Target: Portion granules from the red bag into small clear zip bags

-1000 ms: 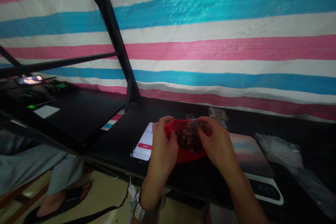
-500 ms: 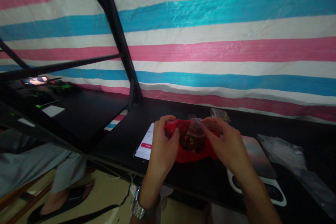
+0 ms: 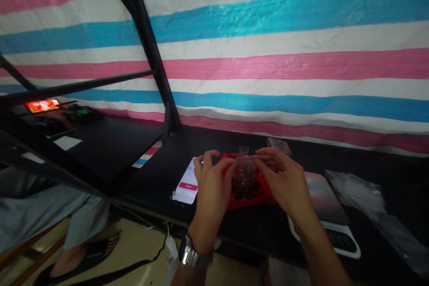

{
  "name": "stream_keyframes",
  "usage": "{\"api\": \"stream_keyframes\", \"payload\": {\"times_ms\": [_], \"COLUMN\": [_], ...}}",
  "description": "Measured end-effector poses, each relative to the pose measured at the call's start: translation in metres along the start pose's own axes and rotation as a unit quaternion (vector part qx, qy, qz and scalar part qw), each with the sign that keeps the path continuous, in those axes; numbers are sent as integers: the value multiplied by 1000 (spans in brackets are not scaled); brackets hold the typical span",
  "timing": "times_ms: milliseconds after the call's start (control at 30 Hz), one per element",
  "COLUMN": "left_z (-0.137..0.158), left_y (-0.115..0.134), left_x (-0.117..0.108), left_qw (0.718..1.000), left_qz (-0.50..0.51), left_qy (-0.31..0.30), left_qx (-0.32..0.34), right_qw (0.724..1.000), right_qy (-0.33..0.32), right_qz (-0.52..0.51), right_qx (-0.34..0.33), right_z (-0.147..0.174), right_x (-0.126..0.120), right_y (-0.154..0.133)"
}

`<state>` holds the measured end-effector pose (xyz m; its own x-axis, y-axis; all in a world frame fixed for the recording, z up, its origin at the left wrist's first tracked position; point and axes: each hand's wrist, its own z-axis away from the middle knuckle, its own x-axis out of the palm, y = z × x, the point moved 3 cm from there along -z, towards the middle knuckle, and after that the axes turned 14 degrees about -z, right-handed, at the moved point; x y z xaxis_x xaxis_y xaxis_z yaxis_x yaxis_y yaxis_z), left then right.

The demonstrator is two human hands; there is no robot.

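A small clear plastic bag point(image 3: 244, 167) is stretched between my two hands, over an open red bag point(image 3: 250, 204) filled with dark brown dried pieces point(image 3: 246, 188). My left hand point(image 3: 214, 178) is closed, its thumb and forefinger pinching the clear bag's left edge. With thumb and fingers, my right hand point(image 3: 284, 176) grips the same clear bag at its right side. Whether the clear bag has anything inside cannot be made out against the brown pieces behind it. Just beyond the hands stands a small clear cup point(image 3: 244, 149).
On the black table, a phone point(image 3: 187, 187) lies left of my hands and a kitchen scale point(image 3: 326, 201) to the right. Several clear plastic bags point(image 3: 358, 192) lie beyond the scale. A filled clear packet point(image 3: 279, 145) sits at the back. A seated person's leg point(image 3: 87, 221) shows at left.
My left hand has let go of the red bag's rim and moved right to the clear bag's edge. The clear bag now spreads flatter between both hands.
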<state>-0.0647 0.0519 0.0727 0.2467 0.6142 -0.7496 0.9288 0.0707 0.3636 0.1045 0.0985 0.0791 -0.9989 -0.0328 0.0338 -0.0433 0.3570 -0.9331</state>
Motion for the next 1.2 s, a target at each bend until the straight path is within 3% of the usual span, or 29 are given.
{"api": "stream_keyframes", "payload": {"times_ms": [67,333,700,967,1100,1200], "left_z": [0,-1,3,0,-1,1], "left_y": [0,-2,-8,-3,-5,-4], "left_x": [1,5,17,18,18,17], "left_qw": [1000,996,999,999,999,999], "left_qz": [13,77,-26,2,11,21], "left_qy": [3,10,-35,-33,-26,-28], "left_qx": [3,-44,-27,-20,-23,-16], "right_qw": [999,990,993,993,996,996], "right_qy": [-2,-46,-47,-64,-32,-57], "right_qz": [38,126,94,92,75,65], "right_qx": [-15,34,61,41,31,35], "right_z": [0,-1,0,0,1,2], "right_x": [0,3,6,10,9,12], "right_y": [-1,2,17,16,13,13]}}
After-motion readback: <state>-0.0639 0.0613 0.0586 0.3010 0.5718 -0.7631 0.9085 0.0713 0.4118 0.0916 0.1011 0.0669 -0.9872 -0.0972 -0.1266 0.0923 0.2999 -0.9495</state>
